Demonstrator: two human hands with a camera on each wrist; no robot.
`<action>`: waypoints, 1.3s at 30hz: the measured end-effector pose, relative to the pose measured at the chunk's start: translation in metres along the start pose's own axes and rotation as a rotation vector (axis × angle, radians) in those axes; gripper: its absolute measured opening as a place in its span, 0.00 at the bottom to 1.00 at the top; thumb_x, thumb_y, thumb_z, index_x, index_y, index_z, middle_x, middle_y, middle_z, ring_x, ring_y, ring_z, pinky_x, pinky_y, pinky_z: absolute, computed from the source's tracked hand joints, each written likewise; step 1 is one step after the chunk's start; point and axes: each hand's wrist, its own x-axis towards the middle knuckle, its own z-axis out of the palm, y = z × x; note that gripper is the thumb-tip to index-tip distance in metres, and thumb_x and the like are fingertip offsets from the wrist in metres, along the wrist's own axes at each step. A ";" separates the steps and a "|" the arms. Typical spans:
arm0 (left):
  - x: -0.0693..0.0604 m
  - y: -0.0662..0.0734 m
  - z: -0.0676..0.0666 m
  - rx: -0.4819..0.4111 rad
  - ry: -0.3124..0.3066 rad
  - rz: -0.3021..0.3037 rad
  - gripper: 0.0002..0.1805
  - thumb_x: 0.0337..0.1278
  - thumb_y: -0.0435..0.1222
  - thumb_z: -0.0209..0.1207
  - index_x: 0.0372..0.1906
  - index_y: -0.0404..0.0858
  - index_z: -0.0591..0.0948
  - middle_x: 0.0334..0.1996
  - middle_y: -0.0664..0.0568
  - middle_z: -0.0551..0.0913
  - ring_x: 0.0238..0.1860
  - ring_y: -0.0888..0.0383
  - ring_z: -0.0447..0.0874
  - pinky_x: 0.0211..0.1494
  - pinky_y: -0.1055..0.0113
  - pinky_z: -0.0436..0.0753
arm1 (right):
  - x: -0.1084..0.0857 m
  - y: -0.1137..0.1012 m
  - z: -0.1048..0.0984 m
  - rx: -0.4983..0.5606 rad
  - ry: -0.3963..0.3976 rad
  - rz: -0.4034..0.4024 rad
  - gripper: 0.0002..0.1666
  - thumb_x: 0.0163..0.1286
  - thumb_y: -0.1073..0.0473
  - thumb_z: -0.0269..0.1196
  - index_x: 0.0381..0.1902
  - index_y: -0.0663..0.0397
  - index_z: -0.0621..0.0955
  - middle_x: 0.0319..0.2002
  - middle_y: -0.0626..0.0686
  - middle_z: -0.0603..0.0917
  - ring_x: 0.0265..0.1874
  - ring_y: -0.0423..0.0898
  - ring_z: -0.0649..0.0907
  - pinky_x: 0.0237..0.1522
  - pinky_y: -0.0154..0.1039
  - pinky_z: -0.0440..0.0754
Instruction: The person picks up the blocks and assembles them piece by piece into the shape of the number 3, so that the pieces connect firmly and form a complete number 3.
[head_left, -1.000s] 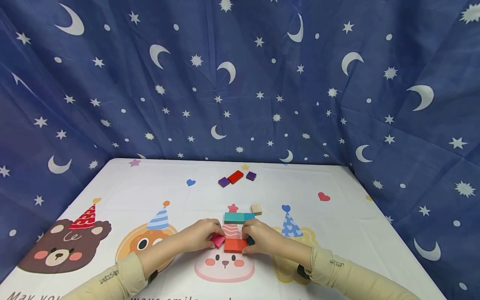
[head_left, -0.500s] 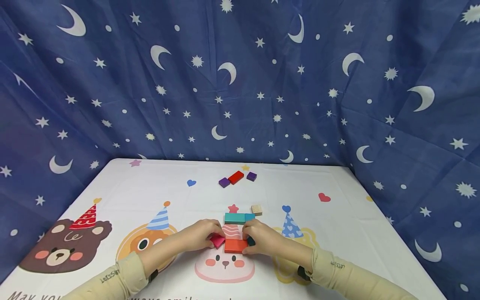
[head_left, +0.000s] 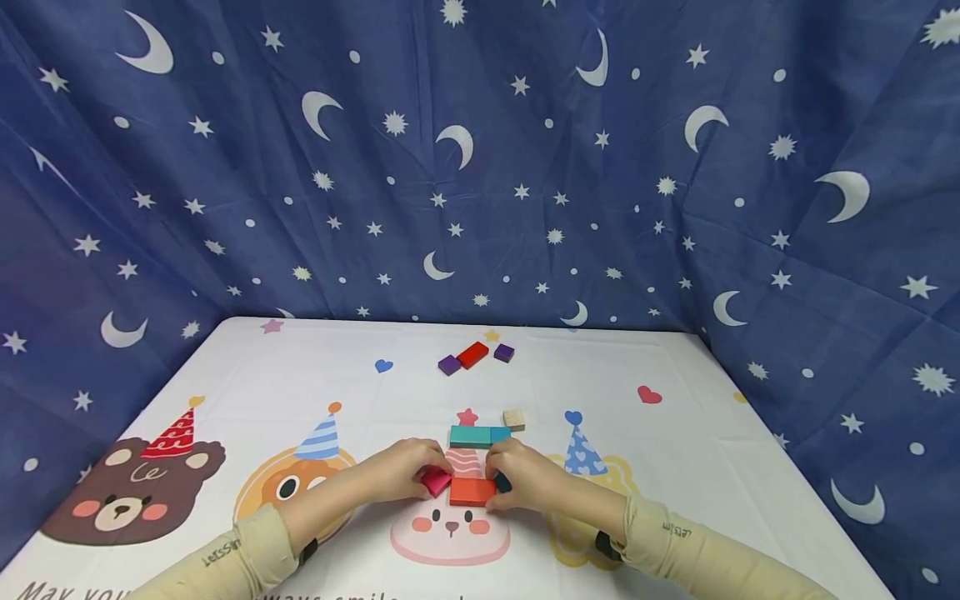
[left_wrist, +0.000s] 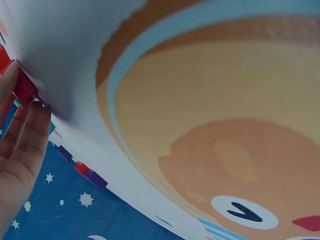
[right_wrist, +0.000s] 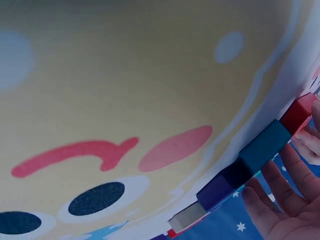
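At the far left of the white cloth [head_left: 585,379], a printed brown bear [head_left: 135,492] is wearing a red hat. Next to it, a printed orange face [head_left: 258,487] is lying partly under the left arm. The left hand [head_left: 405,468] is narrow, and its thumb and fingers are pinching a pink block [head_left: 436,481], which is lying turned at an angle. Well behind, near the far edge, a purple block [head_left: 449,365] is sitting just beside a slanted red block [head_left: 472,355].

Around the middle, an orange-red block [head_left: 472,492] is lying flat, directly to the right of the pink one; whether these two are touching, I cannot tell. Behind it, separated by a gap, a teal block [head_left: 470,437] is lying crosswise, and a blue block [head_left: 500,434] is touching its right end, being partly covered by fingers. Between the right thumb and fingers a dark teal block [head_left: 502,482] is showing, close to the right end of the orange-red one. Farther back, another purple block [head_left: 504,353] is sitting alone, and a pale wooden block [head_left: 513,419] is lying just behind the blue one. The right hand [head_left: 521,477] is curving around the dark teal block and holding it.
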 end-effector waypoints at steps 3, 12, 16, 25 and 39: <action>-0.001 0.000 0.000 -0.005 0.000 -0.012 0.20 0.43 0.29 0.69 0.46 0.38 0.83 0.41 0.51 0.82 0.40 0.61 0.76 0.45 0.71 0.78 | 0.000 0.002 -0.004 0.018 0.009 -0.017 0.19 0.49 0.50 0.74 0.36 0.55 0.84 0.38 0.48 0.83 0.40 0.42 0.77 0.45 0.31 0.80; -0.004 0.000 -0.003 -0.090 0.058 -0.057 0.21 0.48 0.37 0.68 0.50 0.37 0.82 0.43 0.51 0.82 0.44 0.57 0.78 0.49 0.64 0.79 | -0.003 0.012 -0.025 0.150 0.065 0.013 0.15 0.57 0.60 0.69 0.43 0.58 0.82 0.43 0.52 0.84 0.47 0.50 0.80 0.52 0.44 0.80; -0.001 0.001 -0.006 -0.122 0.078 -0.072 0.19 0.51 0.37 0.66 0.51 0.37 0.82 0.44 0.49 0.82 0.47 0.53 0.79 0.52 0.57 0.79 | -0.003 0.014 -0.030 0.187 0.128 0.027 0.13 0.59 0.64 0.66 0.43 0.60 0.82 0.46 0.56 0.84 0.52 0.54 0.80 0.53 0.48 0.79; 0.004 0.002 -0.008 -0.175 0.149 -0.107 0.15 0.56 0.35 0.62 0.49 0.38 0.83 0.46 0.47 0.83 0.51 0.49 0.79 0.54 0.51 0.78 | -0.005 0.023 -0.040 0.268 0.239 0.062 0.11 0.63 0.63 0.63 0.43 0.62 0.82 0.44 0.56 0.84 0.46 0.55 0.81 0.49 0.49 0.80; 0.023 -0.005 -0.006 -0.170 0.319 -0.128 0.12 0.49 0.30 0.66 0.42 0.36 0.85 0.39 0.49 0.86 0.41 0.53 0.80 0.46 0.58 0.82 | 0.006 0.042 -0.040 0.397 0.261 0.095 0.08 0.64 0.62 0.62 0.40 0.59 0.83 0.38 0.53 0.86 0.42 0.49 0.82 0.45 0.42 0.82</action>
